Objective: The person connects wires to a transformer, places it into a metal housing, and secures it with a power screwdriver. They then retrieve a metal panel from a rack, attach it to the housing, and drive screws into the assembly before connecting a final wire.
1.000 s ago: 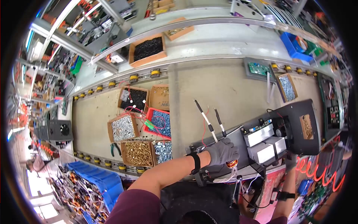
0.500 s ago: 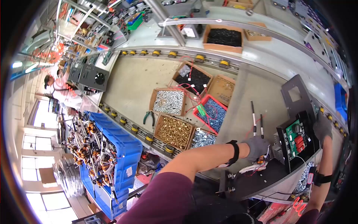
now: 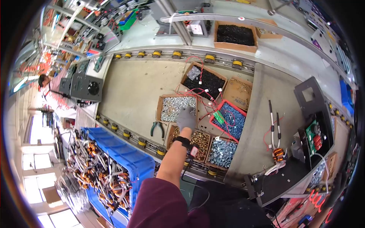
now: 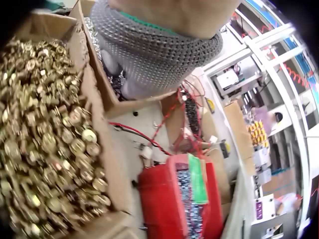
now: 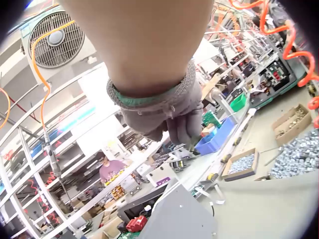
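My gloved left hand (image 3: 186, 118) reaches down into a cardboard box of small silver fasteners (image 3: 171, 106), its fingertips hidden among them. In the left wrist view the grey glove (image 4: 149, 55) dips past the box wall. Right beside it is a box of brass-coloured fasteners (image 4: 45, 139). My right hand (image 5: 167, 122) hangs in the air with loosely bent fingers and nothing visible in them; the head view has it dim at the right edge. Nearby stands a black metal housing (image 3: 323, 110) with a green circuit board (image 3: 311, 133). A copper-wound coil (image 3: 279, 154) with leads lies at its base.
A red tray of bluish fasteners (image 3: 234, 121) and a box of black parts (image 3: 205, 81) sit beyond the left hand. Pliers (image 3: 157, 129) lie left of the boxes. A blue crate of wired coils (image 3: 110, 171) stands lower left. Orange coiled hoses (image 3: 317, 199) hang at the right.
The housing was turned and stood up. My left hand has left the coil and moved left into the silver fasteners. My right hand has let go of the housing and dropped toward the lower right.
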Demonstrator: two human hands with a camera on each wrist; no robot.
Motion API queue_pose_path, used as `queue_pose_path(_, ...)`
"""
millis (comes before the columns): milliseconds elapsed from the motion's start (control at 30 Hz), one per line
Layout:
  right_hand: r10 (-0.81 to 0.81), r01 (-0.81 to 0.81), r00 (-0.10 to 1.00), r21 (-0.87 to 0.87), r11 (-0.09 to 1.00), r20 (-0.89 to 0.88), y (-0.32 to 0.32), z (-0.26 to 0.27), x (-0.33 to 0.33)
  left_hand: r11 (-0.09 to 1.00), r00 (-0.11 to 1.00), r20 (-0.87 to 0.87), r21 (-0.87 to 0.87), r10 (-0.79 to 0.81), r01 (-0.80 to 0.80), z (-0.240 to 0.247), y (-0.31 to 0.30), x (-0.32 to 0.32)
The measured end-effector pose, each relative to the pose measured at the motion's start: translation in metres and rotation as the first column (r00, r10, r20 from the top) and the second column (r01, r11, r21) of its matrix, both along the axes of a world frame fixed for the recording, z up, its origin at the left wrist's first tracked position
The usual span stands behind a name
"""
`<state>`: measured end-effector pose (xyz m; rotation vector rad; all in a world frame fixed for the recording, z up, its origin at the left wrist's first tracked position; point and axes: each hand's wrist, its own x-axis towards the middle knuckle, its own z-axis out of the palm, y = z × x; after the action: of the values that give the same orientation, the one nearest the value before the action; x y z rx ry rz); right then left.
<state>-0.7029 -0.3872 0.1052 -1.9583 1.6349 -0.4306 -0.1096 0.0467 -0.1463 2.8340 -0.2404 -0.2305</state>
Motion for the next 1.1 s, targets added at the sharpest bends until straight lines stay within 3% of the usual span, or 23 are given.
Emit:
queue_pose_path(67,-0.035,0.055,0.989,-0.139,0.989,0.144,0.039,-0.015,-0.023,0.995,0.994,-0.033,0.011,-0.102,0.103,-0.004,0.006,0.010)
queue_pose_path(133,-0.083,0.099,0.988,-0.119,0.988,0.129,0.076,-0.014,-0.032,0.960,0.955,-0.126,0.040,-0.269,0.276,-0.031,0.021,0.027)
queue_pose_path(200,-0.097,0.113,0.977,-0.075,0.991,0.190,0.102,-0.017,-0.045,0.928,0.928,-0.054,0.047,-0.368,0.370,-0.056,0.035,0.040)
queue_pose_path(233,-0.207,0.249,0.932,-0.112,0.962,0.296,0.122,-0.020,-0.053,0.922,0.921,-0.043,0.020,-0.387,0.388,-0.071,0.044,0.048)
queue_pose_path(300,-0.276,0.296,0.950,-0.141,0.945,0.144,0.149,0.007,-0.063,0.932,0.948,-0.021,-0.193,-0.317,0.307,-0.076,0.053,0.055)
queue_pose_path(400,-0.390,0.414,0.897,-0.087,0.906,0.208,0.171,0.016,-0.109,0.968,0.974,-0.041,-0.128,-0.223,0.217,-0.027,0.045,0.044)
queue_pose_path(467,-0.425,0.426,0.905,-0.011,0.905,0.026,0.174,0.000,-0.151,0.851,0.955,-0.295,-0.494,0.030,-0.179,-0.050,0.067,0.062)
queue_pose_path(500,-0.377,0.377,0.921,-0.021,0.926,-0.099,0.176,-0.022,-0.179,0.850,0.957,-0.288,-0.501,0.017,-0.166,-0.049,0.077,0.069)
queue_pose_path(533,-0.314,0.317,0.923,-0.020,0.948,-0.221,0.177,-0.046,-0.203,0.613,0.881,-0.458,-0.732,-0.122,-0.296,-0.044,0.088,0.073)
queue_pose_path(567,-0.218,0.224,0.894,-0.029,0.974,-0.391,0.181,-0.068,-0.215,0.318,0.781,-0.545,-0.831,-0.305,-0.457,-0.033,0.094,0.069)
queue_pose_path(600,-0.116,0.126,0.829,-0.019,0.992,-0.546,0.182,-0.088,-0.222,0.317,0.791,-0.534,-0.837,-0.298,-0.445,-0.010,0.088,0.054)
queue_pose_path(633,0.102,-0.057,0.678,0.085,0.995,-0.728,0.178,-0.107,-0.227,0.099,0.765,-0.570,-0.816,-0.300,-0.569,0.026,0.073,0.026)
queue_pose_path(667,0.299,-0.213,0.452,0.224,0.951,-0.840,0.173,-0.122,-0.227,-0.124,0.738,-0.598,-0.744,-0.313,-0.656,0.049,0.066,0.006)
queue_pose_path(700,0.479,-0.312,0.376,0.379,0.871,-0.793,0.170,-0.127,-0.226,-0.168,0.698,-0.554,-0.716,-0.455,-0.678,0.059,0.071,-0.003)
queue_pose_path(733,0.497,-0.339,0.392,0.380,0.861,-0.775,0.167,-0.139,-0.235,-0.170,0.723,-0.537,-0.739,-0.435,-0.652,0.078,0.065,-0.021)
queue_pose_path(800,0.572,-0.737,0.091,0.331,0.589,-0.815,0.159,-0.172,-0.259,-0.250,0.662,-0.327,-0.743,-0.674,-0.621,0.112,0.045,-0.062)
queue_pose_path(833,0.502,-0.773,-0.004,0.321,0.547,-0.865,0.154,-0.198,-0.278,-0.265,0.645,-0.288,-0.738,-0.708,-0.621,0.124,0.036,-0.080)
queue_pose_path(867,0.448,-0.840,0.054,0.202,0.503,-0.892,0.144,-0.211,-0.285,-0.279,0.626,-0.250,-0.732,-0.738,-0.621,0.135,0.027,-0.098)
queue_pose_path(933,0.670,-0.800,0.117,0.330,0.501,-0.733,0.113,-0.227,-0.297,-0.252,0.554,-0.334,-0.636,-0.763,-0.730,0.164,0.002,-0.138)
queue_pose_path(1000,0.702,-0.853,0.149,0.269,0.448,-0.696,0.101,-0.214,-0.284,-0.156,0.471,-0.416,-0.598,-0.778,-0.786,0.187,-0.025,-0.180)
queue_pose_path(1067,0.724,-0.893,0.162,0.213,0.397,-0.670,0.090,-0.195,-0.267,-0.024,0.464,-0.486,-0.671,-0.741,-0.742,0.204,-0.050,-0.220)
queue_pose_path(1100,0.731,-0.839,0.227,0.252,0.483,-0.643,0.093,-0.186,-0.254,0.030,0.439,-0.520,-0.669,-0.732,-0.743,0.210,-0.060,-0.239)
